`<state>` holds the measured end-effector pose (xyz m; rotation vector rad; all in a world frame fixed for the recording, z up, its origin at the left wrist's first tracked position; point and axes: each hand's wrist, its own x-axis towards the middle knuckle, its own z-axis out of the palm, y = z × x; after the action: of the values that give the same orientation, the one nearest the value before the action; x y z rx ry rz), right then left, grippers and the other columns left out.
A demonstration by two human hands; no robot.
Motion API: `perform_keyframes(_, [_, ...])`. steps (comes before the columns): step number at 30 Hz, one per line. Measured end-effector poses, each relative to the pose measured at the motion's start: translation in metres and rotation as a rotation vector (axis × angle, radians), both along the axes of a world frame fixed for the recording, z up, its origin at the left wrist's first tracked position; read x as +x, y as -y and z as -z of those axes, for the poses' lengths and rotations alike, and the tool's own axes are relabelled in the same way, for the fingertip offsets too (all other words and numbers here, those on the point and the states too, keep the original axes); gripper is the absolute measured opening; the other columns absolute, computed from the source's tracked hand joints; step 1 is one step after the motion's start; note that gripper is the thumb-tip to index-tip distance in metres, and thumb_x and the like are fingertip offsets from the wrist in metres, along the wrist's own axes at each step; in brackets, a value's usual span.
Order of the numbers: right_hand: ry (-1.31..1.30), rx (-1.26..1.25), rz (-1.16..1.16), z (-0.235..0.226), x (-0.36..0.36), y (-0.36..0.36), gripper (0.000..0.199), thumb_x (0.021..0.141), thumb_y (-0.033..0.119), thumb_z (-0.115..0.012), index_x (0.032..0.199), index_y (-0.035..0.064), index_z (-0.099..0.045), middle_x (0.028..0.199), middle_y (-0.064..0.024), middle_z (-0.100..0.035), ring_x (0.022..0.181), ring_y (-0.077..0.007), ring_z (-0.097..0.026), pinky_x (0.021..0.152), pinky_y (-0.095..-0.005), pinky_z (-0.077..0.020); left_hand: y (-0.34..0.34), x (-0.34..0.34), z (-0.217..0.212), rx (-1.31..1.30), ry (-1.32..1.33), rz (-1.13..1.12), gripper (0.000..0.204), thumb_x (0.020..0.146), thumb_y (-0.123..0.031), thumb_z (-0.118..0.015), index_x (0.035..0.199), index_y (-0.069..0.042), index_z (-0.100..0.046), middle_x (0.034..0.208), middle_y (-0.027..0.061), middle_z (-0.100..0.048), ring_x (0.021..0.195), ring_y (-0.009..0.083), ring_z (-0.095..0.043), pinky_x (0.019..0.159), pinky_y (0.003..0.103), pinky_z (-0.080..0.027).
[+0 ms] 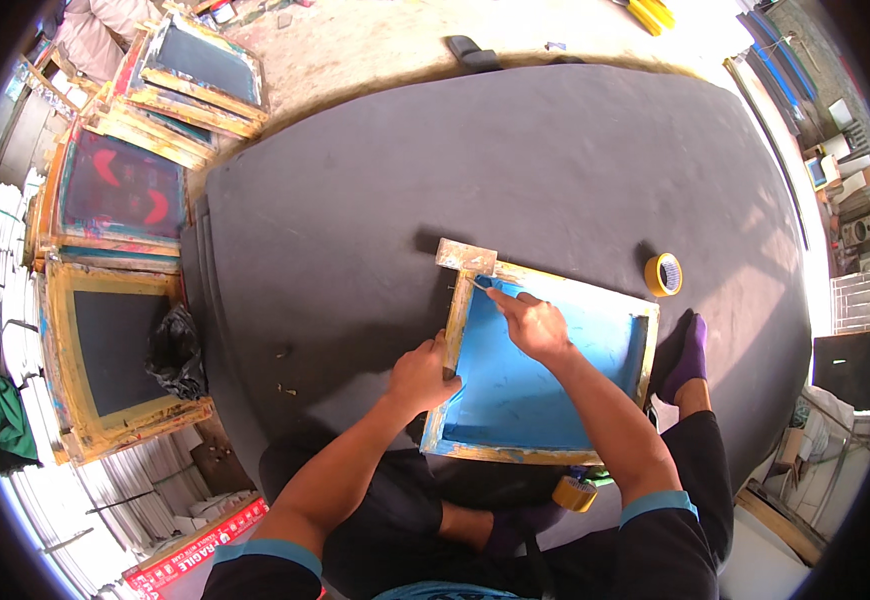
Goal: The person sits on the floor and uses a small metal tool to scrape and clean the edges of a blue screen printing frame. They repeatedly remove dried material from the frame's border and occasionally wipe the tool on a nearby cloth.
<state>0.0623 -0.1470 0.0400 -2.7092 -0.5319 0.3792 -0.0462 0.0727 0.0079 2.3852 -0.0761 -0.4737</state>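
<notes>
Dark sleeves (270, 575) sit nearest. Left fingers (439, 346) clasp the frame (577, 284); right fingers (505, 298) close round a tool (476, 284) at its corner. A red strip (200, 550) bears lettering.

Free room, clock face centred on the blue-panelled wooden frame (515, 400): wide passage over the matte dark grey platform (395, 170), 10 to 1 o'clock, beyond the far rail; second passage, 9 o'clock, outward of the left hand (421, 378).
Obstacles: right hand (533, 324), over the panel toward 11; weathered rectangular wooden block (467, 257), 11, at the corner; yellow tape roll (652, 277), 2, apart; purple-socked foot (690, 358), 3, near the rail; second yellow tape roll (573, 495), 6, by the near rail.
</notes>
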Motion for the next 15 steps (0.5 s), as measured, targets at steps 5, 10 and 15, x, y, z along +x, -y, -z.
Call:
perform_keyframes(5, [-0.194, 0.27, 0.093, 0.017, 0.01, 0.007, 0.032, 0.102, 0.018, -0.063, 0.133, 0.021, -0.073, 0.109, -0.0167, -0.077, 0.097, -0.038, -0.075, 0.088, -0.0463, -0.0595, 0.005, 0.003, -0.001, 0.033, -0.011, 0.019, 0.088, 0.076, -0.03, -0.08, 0.147, 0.009, -0.046, 0.11, 0.0252, -0.071, 0.095, 0.0418, -0.073, 0.085, 0.047, -0.061])
perform_keyframes(10, [-0.353, 0.296, 0.154, 0.009, 0.016, 0.006, 0.032, 0.104, 0.019, -0.064, 0.135, 0.0206, -0.072, 0.111, -0.0176, -0.077, 0.103, -0.036, -0.074, 0.094, -0.0426, -0.0578, 0.003, 0.001, -0.002, 0.046, 0.016, 0.006, 0.086, 0.076, -0.029, -0.08, 0.147, 0.007, -0.047, 0.11, 0.0245, -0.071, 0.095, 0.0415, -0.073, 0.085, 0.048, -0.061])
perform_keyframes(15, [-0.492, 0.386, 0.24, 0.009, 0.02, 0.008, 0.033, 0.104, 0.023, -0.064, 0.136, 0.0199, -0.072, 0.109, -0.0184, -0.077, 0.096, -0.0309, -0.075, 0.087, -0.0416, -0.0586, 0.0, 0.003, 0.0, 0.032, -0.01, 0.019, 0.087, 0.076, -0.03, -0.08, 0.148, 0.006, -0.047, 0.109, 0.0254, -0.071, 0.095, 0.0426, -0.073, 0.085, 0.049, -0.06])
